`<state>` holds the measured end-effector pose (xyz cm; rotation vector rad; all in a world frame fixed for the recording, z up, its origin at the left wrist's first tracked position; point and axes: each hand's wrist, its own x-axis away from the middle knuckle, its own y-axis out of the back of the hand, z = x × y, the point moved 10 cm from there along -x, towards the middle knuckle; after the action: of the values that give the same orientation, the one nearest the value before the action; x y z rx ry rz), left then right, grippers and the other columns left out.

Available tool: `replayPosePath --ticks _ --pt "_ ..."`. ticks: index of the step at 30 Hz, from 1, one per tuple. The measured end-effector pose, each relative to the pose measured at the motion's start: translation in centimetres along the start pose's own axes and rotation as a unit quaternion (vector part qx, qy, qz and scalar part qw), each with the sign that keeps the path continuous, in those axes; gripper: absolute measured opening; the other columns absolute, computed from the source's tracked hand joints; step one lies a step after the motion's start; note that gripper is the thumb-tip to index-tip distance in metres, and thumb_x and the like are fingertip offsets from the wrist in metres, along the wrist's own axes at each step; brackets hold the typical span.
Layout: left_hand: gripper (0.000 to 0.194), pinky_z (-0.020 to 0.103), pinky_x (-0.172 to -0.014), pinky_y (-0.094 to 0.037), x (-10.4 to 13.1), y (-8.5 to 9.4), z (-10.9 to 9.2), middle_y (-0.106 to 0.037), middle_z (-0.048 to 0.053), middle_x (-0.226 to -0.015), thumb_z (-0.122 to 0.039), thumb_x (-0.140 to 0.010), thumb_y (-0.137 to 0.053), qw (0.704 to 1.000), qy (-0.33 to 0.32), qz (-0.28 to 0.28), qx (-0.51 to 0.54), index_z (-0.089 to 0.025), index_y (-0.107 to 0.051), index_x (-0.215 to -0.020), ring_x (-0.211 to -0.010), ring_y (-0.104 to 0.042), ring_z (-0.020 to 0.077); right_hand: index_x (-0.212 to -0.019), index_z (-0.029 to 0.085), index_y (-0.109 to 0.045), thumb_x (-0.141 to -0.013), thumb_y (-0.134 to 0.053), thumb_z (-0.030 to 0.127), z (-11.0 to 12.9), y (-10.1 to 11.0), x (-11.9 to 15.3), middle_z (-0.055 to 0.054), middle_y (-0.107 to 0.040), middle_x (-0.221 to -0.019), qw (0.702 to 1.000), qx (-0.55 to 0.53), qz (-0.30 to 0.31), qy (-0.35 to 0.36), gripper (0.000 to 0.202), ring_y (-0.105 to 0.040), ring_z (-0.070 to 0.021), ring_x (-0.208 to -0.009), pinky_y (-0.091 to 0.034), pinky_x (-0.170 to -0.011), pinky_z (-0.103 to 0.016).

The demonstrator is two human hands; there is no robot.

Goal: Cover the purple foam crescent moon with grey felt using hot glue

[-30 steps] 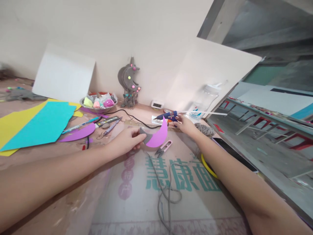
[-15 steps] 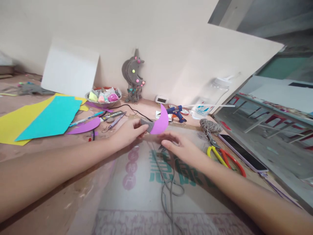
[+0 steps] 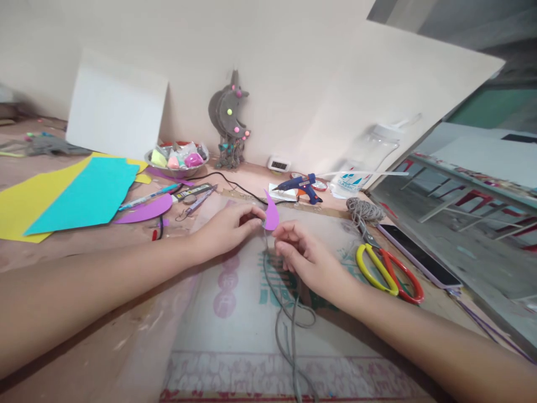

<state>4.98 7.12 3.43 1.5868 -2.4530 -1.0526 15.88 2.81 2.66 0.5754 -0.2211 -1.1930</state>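
My left hand [image 3: 237, 226] is closed, its thumb and fingers pinching a purple paper crescent [image 3: 272, 215]. The crescent is turned nearly edge-on, and the fingers hide its lower left end. Grey cord [image 3: 272, 285] hangs from beneath it, looping loosely on the plastic-covered work surface [image 3: 210, 336]. Just right of the crescent is my right hand [image 3: 302, 252], its fingers loosely curled and thumb apart from the index finger. I see nothing between those fingertips; the inner palm is hidden.
Scissors [image 3: 390, 274], a cord bundle [image 3: 364, 210] and a phone [image 3: 419, 254] lie to the right. A glue gun [image 3: 300, 184] and plastic bottle [image 3: 361, 162] are behind. Coloured sheets [image 3: 84, 196] and a bowl [image 3: 178, 168] occupy the left; a decorated moon [image 3: 230, 117] stands against the wall.
The crescent has turned in my left hand, so it looks narrower and its grey-wrapped end is hidden. My right hand's fingers have curled more. The view has shifted slightly.
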Motion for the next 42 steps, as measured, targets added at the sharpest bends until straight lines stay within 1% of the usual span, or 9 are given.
replayPosePath --ticks 5,9,12,14,17,20,28,33,42 --pt "0.029 0.027 -0.074 -0.046 0.2 0.1 -0.2 -0.064 0.004 -0.094 -0.016 -0.079 -0.049 0.999 -0.012 -0.018 -0.034 -0.016 -0.057 -0.107 -0.081 -0.058 0.0143 -0.083 0.022 -0.048 -0.081 -0.057 0.034 -0.1 1.7 -0.4 -0.001 -0.057 -0.081 0.993 0.114 -0.027 -0.006 0.015 -0.052 -0.0156 -0.073 -0.042 -0.066 -0.03" --pt "0.028 0.027 -0.077 -0.045 0.4 0.4 -1.6 -0.062 0.004 -0.093 -0.012 -0.079 -0.048 0.994 -0.064 -0.036 -0.077 -0.015 -0.056 -0.105 -0.082 -0.057 0.014 -0.083 0.022 -0.045 -0.077 -0.06 0.031 -0.9 0.3 -0.6 -0.001 -0.056 -0.091 0.999 0.027 0.008 -0.017 0.019 -0.052 -0.0156 -0.083 -0.043 -0.073 -0.03" --pt "0.027 0.029 -0.079 -0.045 0.6 0.2 -2.1 -0.062 0.005 -0.094 -0.014 -0.081 -0.048 0.989 -0.088 -0.035 -0.112 -0.017 -0.054 -0.106 -0.085 -0.057 0.0147 -0.082 0.023 -0.04 -0.077 -0.06 0.025 -0.8 -0.9 -0.5 0.001 -0.054 -0.085 0.997 -0.076 0.026 -0.008 0.021 -0.052 -0.013 -0.078 -0.044 -0.069 -0.027" --pt "0.025 0.03 -0.08 -0.044 0.7 -0.1 -2.2 -0.061 0.005 -0.099 -0.017 -0.083 -0.048 0.987 -0.096 -0.025 -0.127 -0.017 -0.053 -0.108 -0.087 -0.056 0.0155 -0.082 0.023 -0.04 -0.079 -0.057 0.023 -0.5 -1.1 -0.2 0.003 -0.051 -0.079 0.996 -0.091 0.023 0.007 0.017 -0.051 -0.0113 -0.072 -0.043 -0.065 -0.026" --pt "0.024 0.031 -0.08 -0.044 0.8 -0.6 -2.1 -0.06 0.006 -0.1 -0.022 -0.084 -0.05 0.983 -0.109 -0.006 -0.145 -0.017 -0.051 -0.107 -0.089 -0.055 0.0165 -0.089 0.022 -0.044 -0.087 -0.048 0.022 0.3 -1.2 0.3 0.003 -0.05 -0.074 0.997 -0.057 0.033 0.034 0.005 -0.051 -0.0105 -0.066 -0.043 -0.063 -0.025" --pt "0.02 0.03 -0.077 -0.042 0.9 -0.7 -2.2 -0.058 0.004 -0.093 -0.027 -0.084 -0.054 0.98 -0.122 -0.004 -0.158 -0.018 -0.052 -0.101 -0.085 -0.053 0.0165 -0.103 0.023 -0.047 -0.092 -0.039 0.022 0.8 -1.0 0.7 0.0 -0.056 -0.077 0.998 -0.01 0.037 0.056 0.014 -0.052 -0.0105 -0.062 -0.044 -0.06 -0.026" --pt "0.018 0.027 -0.069 -0.039 1.1 -0.6 -2.5 -0.056 0.001 -0.084 -0.035 -0.083 -0.057 0.983 -0.119 -0.002 -0.142 -0.019 -0.053 -0.092 -0.078 -0.051 0.0149 -0.108 0.024 -0.053 -0.092 -0.041 0.02 2.1 1.6 0.9 -0.001 -0.06 -0.078 0.99 0.074 -0.04 0.112 0.021 -0.053 -0.0112 -0.062 -0.044 -0.06 -0.027" --pt "0.021 0.026 -0.069 -0.039 1.1 -0.6 -2.4 -0.057 0.001 -0.084 -0.04 -0.083 -0.056 0.982 -0.122 0.011 -0.142 -0.02 -0.055 -0.089 -0.076 -0.051 0.0143 -0.109 0.022 -0.056 -0.09 -0.043 0.023 1.4 4.0 -0.4 0.0 -0.057 -0.072 0.991 0.088 -0.073 0.07 0.023 -0.055 -0.0128 -0.064 -0.044 -0.062 -0.028" --pt "0.025 0.026 -0.068 -0.039 1.0 -0.8 -2.0 -0.058 0.001 -0.082 -0.044 -0.082 -0.056 0.984 -0.114 0.021 -0.136 -0.02 -0.055 -0.088 -0.074 -0.052 0.0143 -0.096 0.02 -0.054 -0.082 -0.053 0.027 -1.6 5.2 -2.2 0.002 -0.057 -0.066 0.992 -0.112 -0.04 -0.032 0.016 -0.056 -0.0123 -0.064 -0.046 -0.065 -0.03"
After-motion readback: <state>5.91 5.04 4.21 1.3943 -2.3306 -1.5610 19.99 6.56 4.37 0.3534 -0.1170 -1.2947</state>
